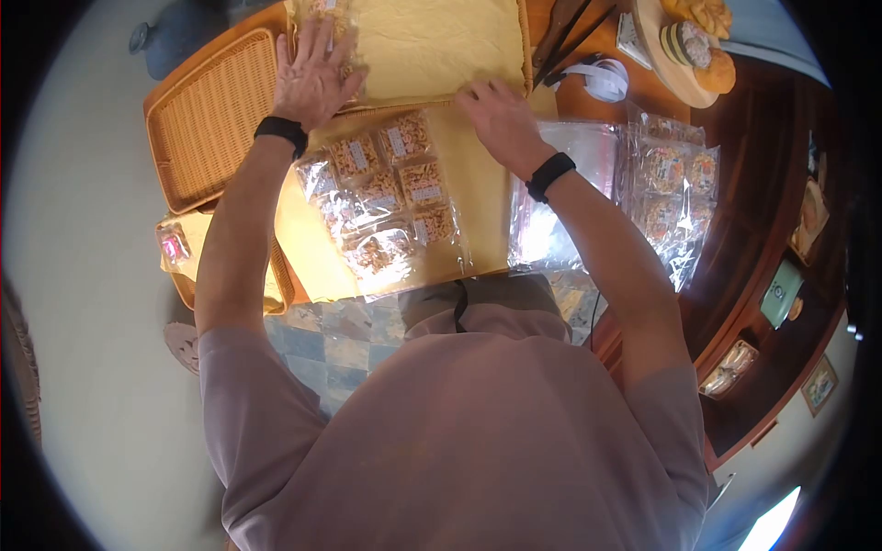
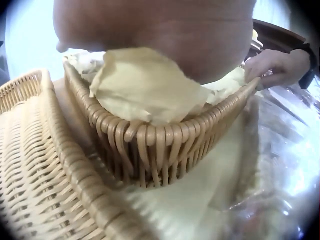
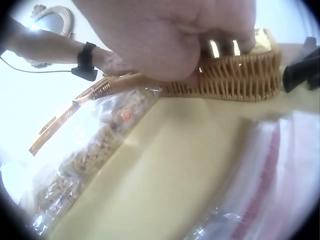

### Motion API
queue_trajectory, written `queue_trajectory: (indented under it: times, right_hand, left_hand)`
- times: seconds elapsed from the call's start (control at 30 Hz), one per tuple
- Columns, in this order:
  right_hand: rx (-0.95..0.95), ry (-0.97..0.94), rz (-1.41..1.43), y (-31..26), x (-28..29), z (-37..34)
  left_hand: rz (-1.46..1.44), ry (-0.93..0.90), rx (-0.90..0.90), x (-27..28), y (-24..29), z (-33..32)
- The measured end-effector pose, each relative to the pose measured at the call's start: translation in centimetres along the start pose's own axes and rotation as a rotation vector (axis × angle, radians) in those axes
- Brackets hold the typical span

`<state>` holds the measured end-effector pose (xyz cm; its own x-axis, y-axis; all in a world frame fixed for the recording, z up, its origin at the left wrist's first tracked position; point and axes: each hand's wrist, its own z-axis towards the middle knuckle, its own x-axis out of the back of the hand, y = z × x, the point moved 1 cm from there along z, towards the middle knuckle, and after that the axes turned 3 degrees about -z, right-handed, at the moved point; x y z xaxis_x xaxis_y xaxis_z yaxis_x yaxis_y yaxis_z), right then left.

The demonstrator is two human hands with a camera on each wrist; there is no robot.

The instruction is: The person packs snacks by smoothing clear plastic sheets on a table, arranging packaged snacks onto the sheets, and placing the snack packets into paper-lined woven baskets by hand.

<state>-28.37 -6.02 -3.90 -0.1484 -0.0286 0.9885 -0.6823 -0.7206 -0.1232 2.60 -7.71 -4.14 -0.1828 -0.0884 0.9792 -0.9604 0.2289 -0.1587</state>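
Observation:
A wicker basket (image 1: 432, 103) with a pale yellow liner (image 1: 432, 46) stands at the far side of the table. My left hand (image 1: 310, 83) lies with fingers spread over the basket's left end, where clear-wrapped snack packets (image 1: 351, 84) show beside it. In the left wrist view, the liner (image 2: 145, 85) bulges over the woven rim (image 2: 150, 132) below that hand. My right hand (image 1: 503, 124) grips the near rim toward the right corner. The right wrist view shows its fingers over the top and its thumb (image 3: 192, 79) against the wicker side (image 3: 235, 80).
Bagged snack packets (image 1: 404, 184) lie nearest me on yellow paper. Clear plastic bags (image 1: 579, 165) and more packets (image 1: 675, 179) are at right. A shallow wicker tray (image 1: 216, 110) stands left. White ribbon (image 1: 606, 81), black-handled tools (image 1: 560, 41) and a bread board (image 1: 661, 46) sit far right.

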Motion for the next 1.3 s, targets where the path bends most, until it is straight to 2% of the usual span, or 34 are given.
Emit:
queue_trajectory:
  times: [0.13,0.2,0.23,0.3,0.33,0.37,0.4,0.43,0.5,0.57,0.63,0.7,0.8,0.93,1.13,1.2,1.3]
  right_hand:
    - [-0.015,-0.050,0.038,-0.3,0.2,0.3]
    - [-0.020,-0.052,-0.074,-0.6,0.9,0.4]
    - [-0.018,-0.056,-0.067,-1.0,1.4,0.2]
    - [-0.005,0.137,-0.094,-1.8,2.9,-0.1]
    - [-0.003,0.132,-0.089,-2.4,3.7,-0.6]
    - [-0.006,0.118,0.053,-3.4,4.6,-1.6]
    - [-0.008,0.106,0.192,-4.3,5.3,-2.5]
    - [-0.006,0.097,0.196,-5.3,5.1,-3.5]
    - [-0.013,-0.056,0.433,-7.8,3.7,-6.6]
    - [-0.008,-0.105,0.486,-9.7,3.7,-8.3]
    - [-0.005,-0.151,0.542,-11.1,3.3,-9.6]
    - [-0.048,-0.137,0.479,-12.0,2.7,-10.7]
    - [-0.023,-0.216,0.419,-11.9,2.1,-11.2]
    - [0.029,-0.199,0.348,-11.8,1.7,-11.3]
    - [0.082,-0.100,0.147,-12.0,1.4,-10.8]
    - [0.091,-0.195,0.130,-12.4,1.7,-10.7]
    - [0.083,-0.089,0.148,-12.4,1.8,-10.7]
  left_hand:
    - [-0.050,0.072,0.025,-0.2,0.6,-0.6]
    - [-0.237,0.276,0.017,0.9,0.9,-1.7]
    - [-0.237,0.268,0.019,1.7,1.3,-3.0]
    - [-0.480,0.324,0.149,3.9,2.2,-6.7]
    - [-0.508,0.373,0.145,4.7,2.8,-8.6]
    - [-0.540,0.415,0.139,5.5,3.7,-10.8]
    - [-0.617,0.363,0.206,5.7,4.9,-13.1]
    - [-0.691,0.312,0.274,5.4,6.2,-15.3]
    - [-0.764,0.289,0.255,5.1,8.9,-18.6]
    - [-0.838,0.204,0.389,4.4,11.4,-21.7]
    - [-0.845,0.153,0.434,4.2,13.1,-24.3]
    - [-0.859,0.001,0.593,4.0,14.0,-26.3]
    - [-0.833,-0.020,0.492,3.6,14.2,-27.8]
    - [-0.792,-0.062,0.313,3.5,13.7,-27.7]
    - [-0.689,-0.045,0.209,1.3,13.3,-28.0]
    - [-0.653,-0.006,0.187,0.8,13.7,-27.9]
    - [-0.606,0.052,0.123,0.4,14.7,-27.8]
